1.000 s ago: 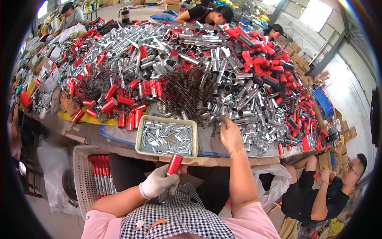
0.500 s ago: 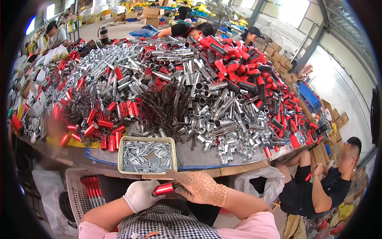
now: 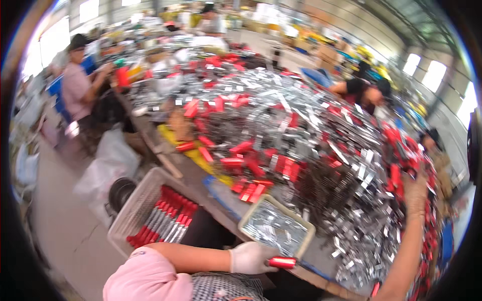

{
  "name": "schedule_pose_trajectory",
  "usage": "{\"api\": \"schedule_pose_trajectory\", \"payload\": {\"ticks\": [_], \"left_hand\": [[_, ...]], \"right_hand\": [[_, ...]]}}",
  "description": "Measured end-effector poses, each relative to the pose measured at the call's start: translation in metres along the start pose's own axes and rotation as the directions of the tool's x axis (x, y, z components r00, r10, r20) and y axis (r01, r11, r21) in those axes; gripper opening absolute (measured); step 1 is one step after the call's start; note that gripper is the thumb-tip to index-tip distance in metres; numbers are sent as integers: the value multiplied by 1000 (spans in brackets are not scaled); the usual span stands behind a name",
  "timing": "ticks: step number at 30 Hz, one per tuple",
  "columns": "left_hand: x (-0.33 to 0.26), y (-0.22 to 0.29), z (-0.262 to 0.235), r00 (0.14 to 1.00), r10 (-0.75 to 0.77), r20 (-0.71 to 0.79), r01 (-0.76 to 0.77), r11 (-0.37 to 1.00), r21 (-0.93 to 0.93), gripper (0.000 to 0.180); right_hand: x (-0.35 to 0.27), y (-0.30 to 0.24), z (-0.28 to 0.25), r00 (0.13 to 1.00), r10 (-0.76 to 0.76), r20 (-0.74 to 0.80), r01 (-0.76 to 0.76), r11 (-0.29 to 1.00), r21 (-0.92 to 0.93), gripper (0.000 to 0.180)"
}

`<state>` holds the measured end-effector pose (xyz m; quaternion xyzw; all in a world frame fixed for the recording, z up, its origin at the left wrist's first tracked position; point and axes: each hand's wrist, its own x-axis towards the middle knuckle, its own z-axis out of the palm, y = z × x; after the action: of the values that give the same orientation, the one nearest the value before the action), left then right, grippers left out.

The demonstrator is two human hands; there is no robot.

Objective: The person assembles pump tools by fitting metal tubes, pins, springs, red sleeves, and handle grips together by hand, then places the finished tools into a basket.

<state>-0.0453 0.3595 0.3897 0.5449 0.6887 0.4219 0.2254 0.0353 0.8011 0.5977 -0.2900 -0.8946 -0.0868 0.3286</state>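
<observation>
My left hand (image 3: pixel 253 258), in a white glove, is closed around a red metal tube (image 3: pixel 282 262) that pokes out to the right. It is just below the cream tray (image 3: pixel 244 224) of small silver pins (image 3: pixel 278 228). My right arm stretches far to the right, and my right hand (image 3: pixel 415 190), in a patterned glove, is at the pile of red and black handles (image 3: pixel 396 175). Motion blurs its fingers, so I cannot tell whether it grips one. Dark coil springs (image 3: pixel 324 188) and loose silver sleeves (image 3: pixel 359 246) lie between my hands.
A pale plastic basket (image 3: pixel 120 228) with rows of red and silver tools (image 3: pixel 168 215) stands at my left. Silver tubes (image 3: pixel 281 100) heap up across the table. One person (image 3: pixel 78 95) sits at the far left; another (image 3: pixel 364 95) leans over the far right.
My view has swung left and blurred. My right hand has let go of the red tube and gone out to the handles on the right. The tube stays in my left hand.
</observation>
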Motion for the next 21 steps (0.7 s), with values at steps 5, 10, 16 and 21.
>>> {"api": "schedule_pose_trajectory", "payload": {"ticks": [5, 10, 16, 21], "left_hand": [[-9, -17, 10, 998, -1, -62, -3, 998, -68, 32], [-16, -26, 1, 990, 99, -103, -105, 993, -59, 34], [-25, -32, -6, 994, 93, -59, -98, 992, -79, 32], [-42, -28, -8, 996, 38, -79, -41, 999, -33, 29]], "right_hand": [[59, 45, 64, 938, 40, 344, -44, 999, 4, 41], [60, 126, 108, 956, 208, 207, -179, 972, -150, 18], [1, 167, 68, 833, 142, 535, -363, 870, 333, 12], [-125, 85, 57, 888, 383, 252, -219, -130, 967, 43]]}}
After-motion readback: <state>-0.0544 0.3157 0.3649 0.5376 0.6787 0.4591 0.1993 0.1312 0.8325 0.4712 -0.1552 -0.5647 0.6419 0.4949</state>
